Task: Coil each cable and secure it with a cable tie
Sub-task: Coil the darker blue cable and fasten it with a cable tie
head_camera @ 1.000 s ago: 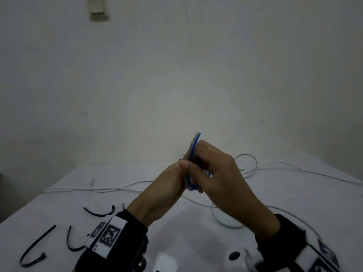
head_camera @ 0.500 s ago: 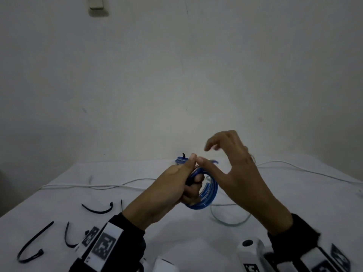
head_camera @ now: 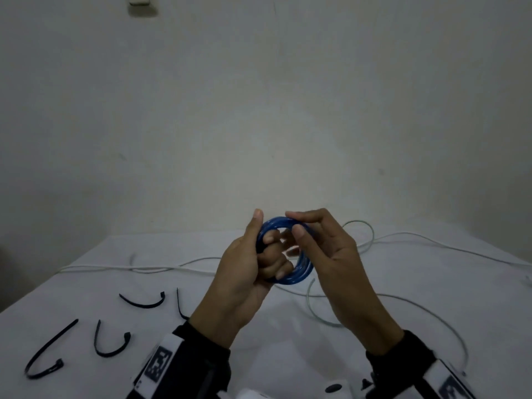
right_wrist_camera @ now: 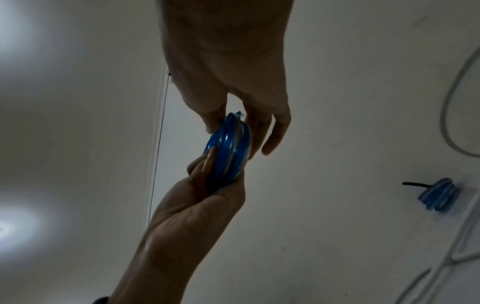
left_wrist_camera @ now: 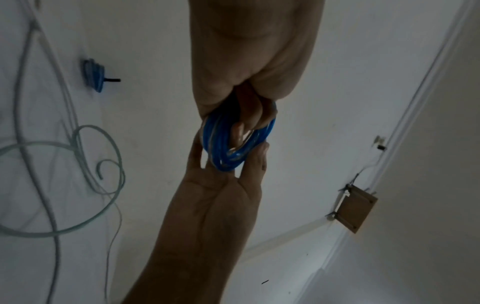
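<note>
A blue cable wound into a small coil (head_camera: 302,273) is held up above the white table (head_camera: 431,283), its face turned toward me. My left hand (head_camera: 264,240) grips its left side, fingers curled through the ring and thumb standing up. My right hand (head_camera: 295,224) pinches the coil's top between thumb and forefinger. The left wrist view shows the coil (left_wrist_camera: 228,148) between both hands, and the right wrist view shows it (right_wrist_camera: 228,152) edge-on. Several loose black cable ties (head_camera: 144,302) lie at the table's left front.
A long white cable (head_camera: 319,315) loops loosely across the table behind and below my hands. A second blue coil (left_wrist_camera: 93,76) bound with a black tie lies on the table beyond; it also shows as the tied coil (right_wrist_camera: 439,195). A wall stands close behind.
The right hand let go and lifted off the coil half a second ago, then came back to pinch its top. The coil has turned from edge-on to face-on.
</note>
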